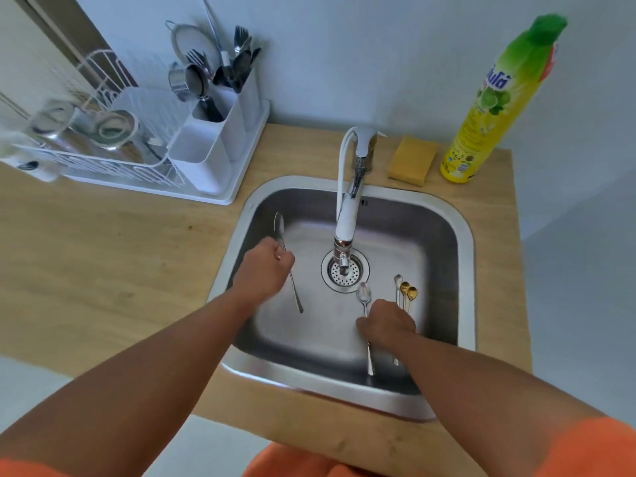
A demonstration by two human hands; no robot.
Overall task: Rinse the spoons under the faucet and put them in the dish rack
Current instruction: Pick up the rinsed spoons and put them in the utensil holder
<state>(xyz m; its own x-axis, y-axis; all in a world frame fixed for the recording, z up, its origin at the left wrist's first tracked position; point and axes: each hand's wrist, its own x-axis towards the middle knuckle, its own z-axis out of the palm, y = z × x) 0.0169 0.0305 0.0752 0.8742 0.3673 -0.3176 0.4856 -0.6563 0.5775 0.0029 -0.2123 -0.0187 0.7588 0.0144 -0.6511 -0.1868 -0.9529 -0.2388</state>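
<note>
Left hand [263, 266] fisted on a long-handled spoon [287, 263], frame centre-left; right hand [387, 323] seemingly pinching a teaspoon [364, 297] on sink [461, 235] floor.

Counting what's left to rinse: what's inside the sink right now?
In the sink: a long spoon in the left hand, another spoon under the right hand, one small silver spoon, two gold spoons. Their handles are partly hidden.
</note>
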